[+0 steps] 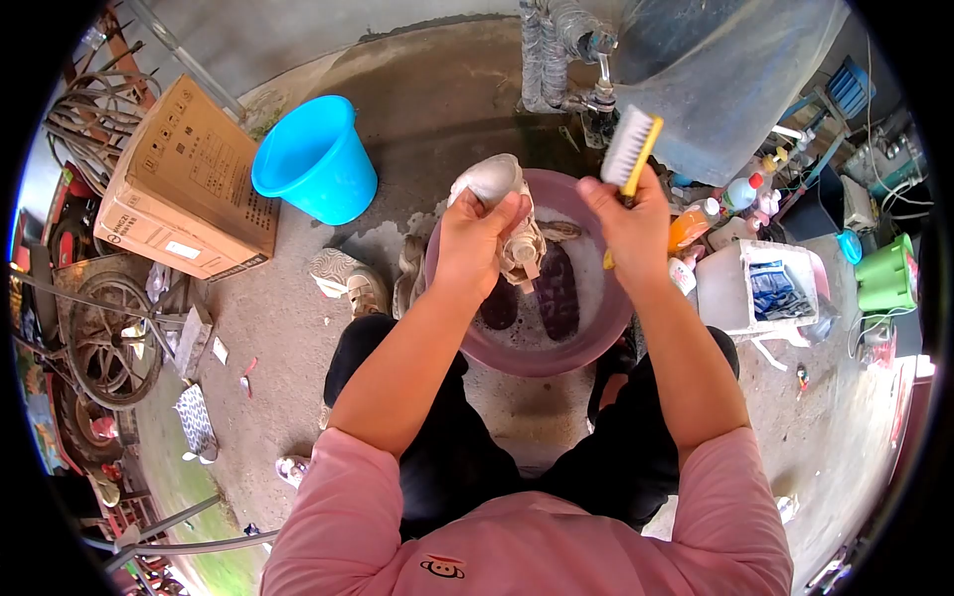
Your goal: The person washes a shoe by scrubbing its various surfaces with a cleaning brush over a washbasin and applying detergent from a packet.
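Note:
My left hand [471, 243] grips a pale, wet-looking shoe [487, 179], held above the left side of a purple washbasin [527, 366]. In my right hand [634, 226] is a scrubbing brush [630, 149] with white bristles and a yellow handle, raised over the basin's right edge with its bristle end pointing up. The brush and the shoe are apart. Sudsy water fills the basin, and a dark shoe sole [558, 293] shows in it. Part of the basin's contents is hidden behind my left hand and the shoe.
A blue bucket [343, 169] stands ahead on the left beside a cardboard box [184, 189]. More shoes [368, 293] lie left of the basin. At right are bottles [693, 224], a white container [725, 283] and a green bucket [887, 275]. Pipes [599, 94] rise behind the basin.

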`<act>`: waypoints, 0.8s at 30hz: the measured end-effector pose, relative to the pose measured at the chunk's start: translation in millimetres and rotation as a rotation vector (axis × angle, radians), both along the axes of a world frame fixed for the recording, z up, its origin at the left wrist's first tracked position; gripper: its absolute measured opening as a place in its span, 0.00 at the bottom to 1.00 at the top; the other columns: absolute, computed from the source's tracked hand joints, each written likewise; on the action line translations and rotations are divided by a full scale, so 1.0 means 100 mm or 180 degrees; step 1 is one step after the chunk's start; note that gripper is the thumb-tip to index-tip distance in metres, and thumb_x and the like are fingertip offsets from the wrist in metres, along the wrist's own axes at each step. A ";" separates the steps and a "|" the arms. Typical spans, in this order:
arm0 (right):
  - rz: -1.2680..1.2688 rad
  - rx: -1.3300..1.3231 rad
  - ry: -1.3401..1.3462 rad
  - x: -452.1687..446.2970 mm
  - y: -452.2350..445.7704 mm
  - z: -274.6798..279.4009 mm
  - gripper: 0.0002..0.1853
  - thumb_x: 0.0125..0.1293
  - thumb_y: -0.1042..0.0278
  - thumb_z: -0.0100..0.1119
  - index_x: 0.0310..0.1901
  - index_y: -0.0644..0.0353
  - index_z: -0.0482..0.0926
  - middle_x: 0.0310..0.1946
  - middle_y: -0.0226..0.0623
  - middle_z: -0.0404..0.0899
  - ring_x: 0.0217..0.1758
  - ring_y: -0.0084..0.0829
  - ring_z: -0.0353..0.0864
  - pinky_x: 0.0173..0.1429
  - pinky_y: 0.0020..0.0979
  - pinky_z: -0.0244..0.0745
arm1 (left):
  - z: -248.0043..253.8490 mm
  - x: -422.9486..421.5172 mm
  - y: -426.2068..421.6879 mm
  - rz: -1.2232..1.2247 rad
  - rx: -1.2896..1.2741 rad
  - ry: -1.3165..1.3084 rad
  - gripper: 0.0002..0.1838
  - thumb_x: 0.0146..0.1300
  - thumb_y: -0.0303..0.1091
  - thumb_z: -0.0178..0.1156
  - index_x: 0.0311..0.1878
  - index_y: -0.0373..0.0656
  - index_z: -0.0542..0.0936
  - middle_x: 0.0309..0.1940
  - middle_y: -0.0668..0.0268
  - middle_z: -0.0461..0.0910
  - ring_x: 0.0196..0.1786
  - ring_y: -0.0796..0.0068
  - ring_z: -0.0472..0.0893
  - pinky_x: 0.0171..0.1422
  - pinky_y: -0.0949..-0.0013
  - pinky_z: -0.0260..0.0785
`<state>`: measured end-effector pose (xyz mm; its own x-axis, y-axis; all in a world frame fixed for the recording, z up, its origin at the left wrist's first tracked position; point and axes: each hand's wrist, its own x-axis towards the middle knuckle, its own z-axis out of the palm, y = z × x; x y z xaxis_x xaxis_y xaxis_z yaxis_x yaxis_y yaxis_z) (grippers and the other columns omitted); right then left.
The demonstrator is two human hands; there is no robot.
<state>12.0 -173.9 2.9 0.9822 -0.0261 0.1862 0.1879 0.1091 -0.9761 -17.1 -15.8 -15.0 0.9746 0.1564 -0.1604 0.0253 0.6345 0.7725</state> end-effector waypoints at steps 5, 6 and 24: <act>0.0691 -0.0047 0.0160 -0.17 0.17 0.05 0.14 0.51 0.74 0.65 0.37 0.61 0.70 0.30 0.29 0.76 0.31 0.19 0.73 0.35 0.23 0.69 | 0.01 -0.04 -0.04 -0.0196 0.0056 0.0112 0.14 0.61 0.23 0.53 0.51 0.36 0.69 0.45 0.65 0.74 0.45 0.75 0.76 0.54 0.71 0.70; 0.0776 -0.0056 0.0214 -0.17 0.18 0.05 0.15 0.51 0.74 0.65 0.38 0.61 0.70 0.30 0.31 0.76 0.31 0.22 0.74 0.36 0.25 0.70 | 0.03 -0.05 -0.05 -0.0219 0.0060 0.0133 0.14 0.61 0.23 0.52 0.51 0.36 0.69 0.45 0.64 0.75 0.45 0.75 0.76 0.54 0.71 0.70; 0.3502 -0.2090 0.0346 -0.50 -0.04 0.24 0.42 0.43 0.52 0.71 0.57 0.65 0.64 0.36 0.46 0.77 0.41 0.33 0.76 0.49 0.30 0.69 | 0.00 -0.03 0.14 -0.0189 -0.0043 0.0049 0.15 0.65 0.37 0.51 0.48 0.37 0.70 0.44 0.60 0.76 0.49 0.63 0.77 0.52 0.63 0.70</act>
<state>-38.1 -177.8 27.4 0.4393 0.8694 -0.2264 0.2225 -0.3494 -0.9102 -19.9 -2.0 -15.0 0.9795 0.0960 -0.1773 0.0752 0.6418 0.7632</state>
